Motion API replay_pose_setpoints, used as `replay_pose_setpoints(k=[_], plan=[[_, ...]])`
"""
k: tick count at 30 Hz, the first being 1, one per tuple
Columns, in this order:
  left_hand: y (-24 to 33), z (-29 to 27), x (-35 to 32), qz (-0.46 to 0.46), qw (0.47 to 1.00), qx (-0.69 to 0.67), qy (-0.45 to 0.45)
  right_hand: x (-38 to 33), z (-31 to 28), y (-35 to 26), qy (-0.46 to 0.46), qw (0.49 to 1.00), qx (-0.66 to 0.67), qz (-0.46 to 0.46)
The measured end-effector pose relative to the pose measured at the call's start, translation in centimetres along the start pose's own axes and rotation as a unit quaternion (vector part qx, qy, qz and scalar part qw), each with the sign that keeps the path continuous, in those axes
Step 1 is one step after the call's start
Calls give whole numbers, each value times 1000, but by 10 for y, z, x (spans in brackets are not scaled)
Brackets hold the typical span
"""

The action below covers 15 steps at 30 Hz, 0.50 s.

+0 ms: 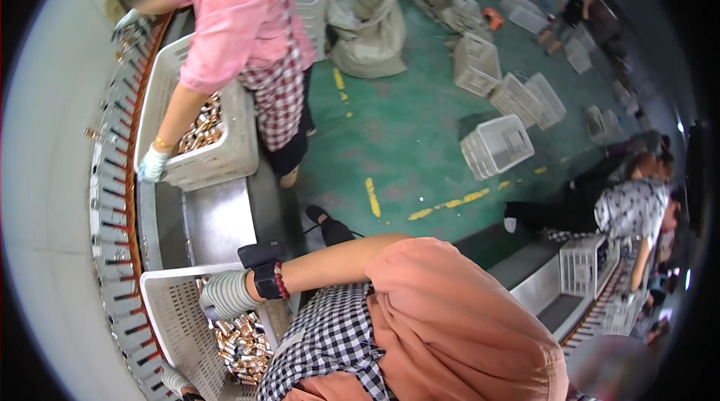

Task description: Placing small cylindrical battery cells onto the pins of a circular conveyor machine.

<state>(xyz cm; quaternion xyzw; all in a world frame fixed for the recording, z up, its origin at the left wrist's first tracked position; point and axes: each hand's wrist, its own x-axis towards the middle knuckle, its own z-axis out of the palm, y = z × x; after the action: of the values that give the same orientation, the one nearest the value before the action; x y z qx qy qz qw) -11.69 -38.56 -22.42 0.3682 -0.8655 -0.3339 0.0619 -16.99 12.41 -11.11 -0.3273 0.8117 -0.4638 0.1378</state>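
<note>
Knit-gloved right hand (225,294) dips into white lattice crate (169,311) of brassy tubes (241,345) — fingers' spread perhaps hidden.

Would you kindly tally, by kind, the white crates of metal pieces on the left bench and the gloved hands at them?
White crates: 2
Own gloved hands: 2
Co-worker's gloved hand: 1
Total: 5
</note>
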Motion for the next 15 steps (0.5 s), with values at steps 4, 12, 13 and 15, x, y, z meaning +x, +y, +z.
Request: replay_pose_setpoints(k=[4, 12, 13, 15], plan=[[-23, -2, 49, 62, 998, 3, -27, -23, -9, -7, 28, 998, -57, 26], [-25, 1, 71, 99, 991, 85, -43, -23, -46, -32, 152, 985, -80, -14], [-35, -8, 72, 80, 992, 86, -44, -8, -53, -34, 144, 984, -94, -43], [-36, 0, 55, 170, 947, 273, -28, 12, -83, -11, 154, 958, -233, -63]])
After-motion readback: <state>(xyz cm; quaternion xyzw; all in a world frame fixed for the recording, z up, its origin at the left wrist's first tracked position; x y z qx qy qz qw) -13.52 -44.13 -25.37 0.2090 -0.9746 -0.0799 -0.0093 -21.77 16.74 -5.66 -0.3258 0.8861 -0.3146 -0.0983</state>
